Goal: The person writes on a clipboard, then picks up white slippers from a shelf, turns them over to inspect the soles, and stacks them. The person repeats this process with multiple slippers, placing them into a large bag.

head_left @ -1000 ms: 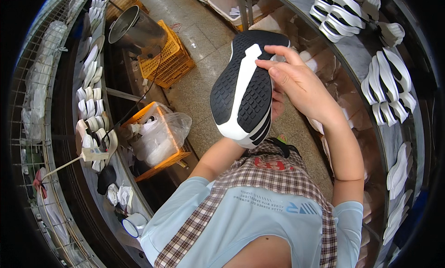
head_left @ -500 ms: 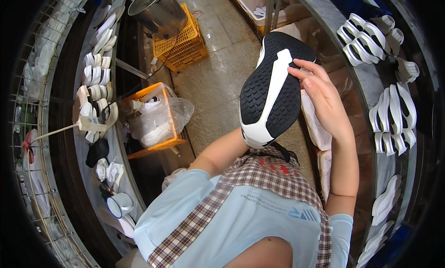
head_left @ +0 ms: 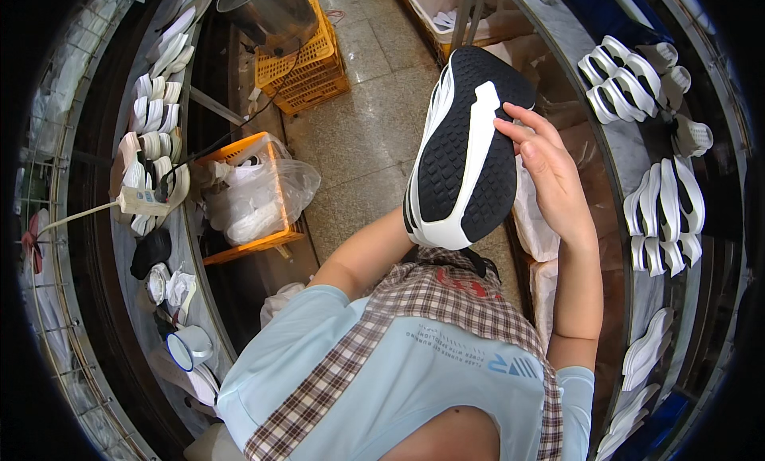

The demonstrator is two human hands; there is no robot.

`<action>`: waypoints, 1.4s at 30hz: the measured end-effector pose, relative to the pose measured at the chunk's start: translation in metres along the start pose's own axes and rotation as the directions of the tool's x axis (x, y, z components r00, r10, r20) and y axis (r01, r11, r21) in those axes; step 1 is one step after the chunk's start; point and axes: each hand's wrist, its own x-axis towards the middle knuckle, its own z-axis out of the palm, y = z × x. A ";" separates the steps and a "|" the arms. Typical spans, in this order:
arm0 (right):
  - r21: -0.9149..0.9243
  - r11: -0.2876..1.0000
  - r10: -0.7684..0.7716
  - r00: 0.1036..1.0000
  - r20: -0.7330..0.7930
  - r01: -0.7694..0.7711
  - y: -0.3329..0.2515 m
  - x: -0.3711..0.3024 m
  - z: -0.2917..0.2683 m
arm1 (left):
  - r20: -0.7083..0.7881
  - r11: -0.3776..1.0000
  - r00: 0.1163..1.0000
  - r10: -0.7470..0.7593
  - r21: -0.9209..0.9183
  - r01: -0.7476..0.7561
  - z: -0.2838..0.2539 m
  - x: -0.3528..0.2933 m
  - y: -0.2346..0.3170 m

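Note:
A shoe sole [head_left: 460,154] is held up in front of me, its black textured tread facing me, with a white strip down the middle. Along its left edge a white layered side shows. My left forearm [head_left: 368,252] runs up behind the heel end; the left hand itself is hidden by the sole, which it bears from behind. My right hand [head_left: 551,170] is at the sole's right side, fingers stretched out, fingertips touching or very close to the tread beside the white strip. The right thumb lies near the index finger.
White soles [head_left: 663,194] stand in rows on the right-hand shelf; more soles [head_left: 155,102] line the left shelf beside a power strip [head_left: 142,201] and a mug [head_left: 190,348]. Beyond are an orange crate [head_left: 280,198] with plastic bags and a metal bucket [head_left: 267,19] on yellow crates [head_left: 315,70].
The sole has turned slightly, so more of its white left side shows. My right hand stays at the tread with its fingers in much the same pose. The view has shifted a little.

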 end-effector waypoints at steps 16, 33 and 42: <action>0.056 0.989 0.145 0.984 -0.106 -0.139 0.007 -0.006 0.003 | -0.343 0.928 0.939 -0.029 0.341 0.153 -0.009 0.001 0.007; 0.995 -0.073 0.230 0.972 -0.044 0.063 0.054 -0.070 0.005 | 0.066 0.997 0.997 0.047 -0.068 -0.043 -0.035 -0.015 0.029; 0.826 0.561 0.389 0.896 -0.214 -0.046 0.057 -0.064 0.032 | -0.544 0.965 0.835 0.082 0.252 0.070 -0.014 -0.007 0.031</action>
